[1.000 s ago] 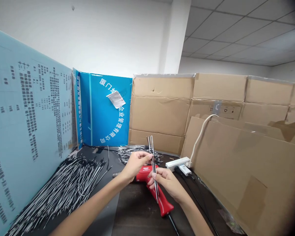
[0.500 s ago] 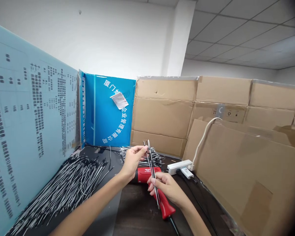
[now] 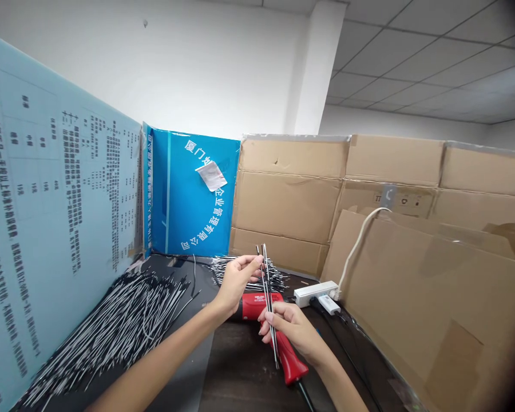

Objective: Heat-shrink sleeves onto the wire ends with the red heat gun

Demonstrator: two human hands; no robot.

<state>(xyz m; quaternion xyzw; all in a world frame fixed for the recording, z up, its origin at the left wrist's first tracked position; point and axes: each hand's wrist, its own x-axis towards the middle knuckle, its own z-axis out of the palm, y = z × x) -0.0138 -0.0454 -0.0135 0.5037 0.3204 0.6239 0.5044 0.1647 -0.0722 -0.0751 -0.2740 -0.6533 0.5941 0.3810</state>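
Wire pile on the left [image 3: 111,332]: a broad heap of black and white strands on the dark tabletop, well apart from both hands.
Left hand [image 3: 234,283]: up top here, thumb and forefinger pinched narrow at the upper part of the held strands [image 3: 266,289]; how many it grips, I cannot tell. A light touch looks right, enough to part tips without bending them.
Far wire bundle [image 3: 277,280]: more strands lying behind the left hand, partly hidden by it.
Red heat gun [image 3: 254,306]: on the table beneath the hands, handle sloping towards the wearer; best to keep the strands' lower ends from snagging on it.
Held strands: a thin bunch, between the two hands, near upright with a slight tilt, upper tips a little split, lower ends in front of the gun's handle. Levelling those tips would probably make for tidier handling.
Right hand [image 3: 289,326]: thumb and fingers closed around the bunch lower down; this is the anchor, so steady pressure, no twisting.
Power strip [image 3: 315,292]: beyond the right hand, plugs in, cords best kept clear of the elbow.
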